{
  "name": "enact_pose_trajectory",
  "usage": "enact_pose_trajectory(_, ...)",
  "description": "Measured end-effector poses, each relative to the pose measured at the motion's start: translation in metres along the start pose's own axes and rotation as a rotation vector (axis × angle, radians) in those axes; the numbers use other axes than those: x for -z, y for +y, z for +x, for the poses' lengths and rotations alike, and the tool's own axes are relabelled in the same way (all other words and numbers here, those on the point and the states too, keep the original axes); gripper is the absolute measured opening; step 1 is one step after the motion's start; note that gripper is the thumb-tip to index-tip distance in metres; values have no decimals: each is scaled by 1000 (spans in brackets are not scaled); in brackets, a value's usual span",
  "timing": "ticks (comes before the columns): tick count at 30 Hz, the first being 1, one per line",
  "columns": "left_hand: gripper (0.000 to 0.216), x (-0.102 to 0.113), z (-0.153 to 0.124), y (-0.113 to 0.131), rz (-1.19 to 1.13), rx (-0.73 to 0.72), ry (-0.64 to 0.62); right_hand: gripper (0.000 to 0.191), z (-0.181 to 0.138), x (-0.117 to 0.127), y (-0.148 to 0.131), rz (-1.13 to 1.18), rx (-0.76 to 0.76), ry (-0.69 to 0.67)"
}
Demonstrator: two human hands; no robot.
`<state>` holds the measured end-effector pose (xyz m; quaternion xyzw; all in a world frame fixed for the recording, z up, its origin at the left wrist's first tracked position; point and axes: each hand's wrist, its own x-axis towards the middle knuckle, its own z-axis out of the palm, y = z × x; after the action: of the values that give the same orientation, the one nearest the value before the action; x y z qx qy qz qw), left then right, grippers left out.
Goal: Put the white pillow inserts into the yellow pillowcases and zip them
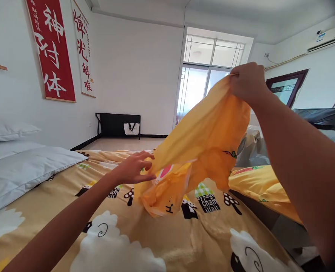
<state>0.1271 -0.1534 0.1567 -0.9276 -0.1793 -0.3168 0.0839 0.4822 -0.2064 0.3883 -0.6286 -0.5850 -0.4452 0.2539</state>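
Observation:
A thin yellow-orange pillowcase (207, 124) with rabbit and carrot prints hangs slantwise over the bed. My right hand (248, 81), raised at the right, pinches its upper edge with closed fingers. The lower end sags in loose folds close to the sheep-patterned bedding (207, 245). My left hand (133, 167) is beside the cloth's lower left side, its fingers apart and curved. Whether those fingertips touch the cloth I cannot tell.
White pillows (39, 170) are stacked at the left of the bed. A yellow carrot-print pillow (260, 185) lies beyond the bed's right edge, near plastic-wrapped items (252, 145). A black folded frame (113, 124) with a white bag (131, 129) leans by the far wall.

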Motion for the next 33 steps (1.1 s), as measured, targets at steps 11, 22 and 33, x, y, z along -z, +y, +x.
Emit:
enact_pose_trajectory(11,78,-42,86,-6,-1016,368,212,41,-4,35,-96,323,230,275)
enact_pose_trajectory(22,49,0,121,12,-1387,144,225,39,-18,52,-89,248,277,227)
enact_pose_trajectory(33,44,-12,-6,-75,-749,767,-97,43,-36,74,9,133,-62,187)
